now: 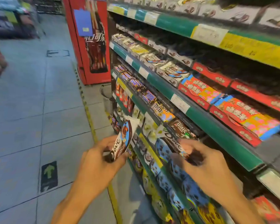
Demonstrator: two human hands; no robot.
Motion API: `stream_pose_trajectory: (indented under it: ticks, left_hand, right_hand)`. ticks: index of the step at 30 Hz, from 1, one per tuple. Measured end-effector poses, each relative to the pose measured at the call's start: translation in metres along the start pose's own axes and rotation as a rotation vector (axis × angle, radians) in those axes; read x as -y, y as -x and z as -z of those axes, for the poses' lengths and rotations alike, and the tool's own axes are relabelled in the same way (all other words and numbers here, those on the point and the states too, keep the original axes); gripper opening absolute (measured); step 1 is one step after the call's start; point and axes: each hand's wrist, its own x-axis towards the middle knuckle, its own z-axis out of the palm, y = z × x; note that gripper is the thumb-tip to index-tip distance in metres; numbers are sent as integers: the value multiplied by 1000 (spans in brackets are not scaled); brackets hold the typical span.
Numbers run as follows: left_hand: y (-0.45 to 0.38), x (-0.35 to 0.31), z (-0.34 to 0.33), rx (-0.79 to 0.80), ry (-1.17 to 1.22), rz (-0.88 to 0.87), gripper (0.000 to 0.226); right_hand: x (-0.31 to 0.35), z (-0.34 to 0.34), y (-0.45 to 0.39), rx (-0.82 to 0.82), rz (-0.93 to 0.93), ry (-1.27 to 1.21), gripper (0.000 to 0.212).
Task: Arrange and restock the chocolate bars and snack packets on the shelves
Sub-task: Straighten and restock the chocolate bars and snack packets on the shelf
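Two Dove chocolate packets are held, one per hand, in front of the shelving on the right. The left packet [121, 143] is white and dark brown with a light-blue panel and a chocolate picture, "Dove" script readable along it; it is tilted, top end pointing up and right, crimped white end uppermost. It is gripped at its lower end by the left hand [95, 165], thumb on the front, fingers curled behind. The right packet [174, 143] is dark brown with white "Dove" script, lying slanted just beside the shelf front; its lower end is pinched by the right hand [205, 167], fingers curled round it, fingertips blurred. Both hands are closed on their packets, none spread. Shelf contents, top to bottom: white boxes with chocolate print on the top shelf [176, 25]; white Dove display boxes [171, 71] and red trays holding red-orange-blue packets [238, 113] on the green-edged shelf [217, 131] below; Snickers bars [149, 96] and M&M's bags [162, 111] on the next one down; blue packets with dark cookie print [189, 189] and yellow packets [158, 204] on the lowest rows seen. A red Coca-Cola cooler [89, 42] stands at the shelf end, on a grey tiled floor [23, 110] with a green arrow sticker [49, 176]
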Motion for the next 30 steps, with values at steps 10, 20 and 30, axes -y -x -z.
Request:
stream_pose_trajectory:
  ticks: [10,20,30]
  left_hand:
    - [-137,16,32,-102,-117,94,35]
    - [-296,23,18,45,-116,-131,44]
    - [-442,16,-35,350,53,-444,40]
  right_hand:
    - [8,-76,-176,99,79,-112,47]
    - [19,-73,-289,-100,48,-53,51]
    - [54,-50,-320,-503,-95,358,42]
